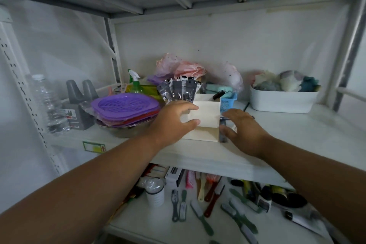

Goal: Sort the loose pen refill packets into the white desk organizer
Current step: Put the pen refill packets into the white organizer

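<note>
Refill packets [179,89], roughly five or six grey ones, stand fanned upright in the left rear compartment of the white desk organizer [206,117], apparently so their printed tops stay readable. One black pen [218,94] leans in the right compartment. At mid-shelf, the left hand [174,120] curls its fingers around the organizer's left front corner, probably to steady it. The right hand [242,128], fingers loosely spread, reaches for one loose packet [224,128] lying beside the organizer's right wall.

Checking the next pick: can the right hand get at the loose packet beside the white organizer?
Probably yes. The right hand is already at the loose packet, which lies on the shelf against the organizer, with nothing between them. The left hand holds the organizer's other side.
</note>
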